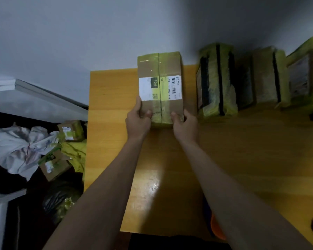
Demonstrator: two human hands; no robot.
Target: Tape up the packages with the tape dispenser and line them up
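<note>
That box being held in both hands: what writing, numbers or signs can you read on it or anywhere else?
"15H": dark patch on the white shipping label of the cardboard box.
"15H-159-A03-210": beside the barcodes on the same label.
Barcodes, logo and fine print on that label: too small to read.
Labels on the boxes on the floor: too blurred.
Taped packages along the wall: nothing readable.

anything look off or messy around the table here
On the table nothing stands out: both hands hold the box in line with the taped row. Left of the table, boxes lie tumbled among crumpled plastic.
</note>
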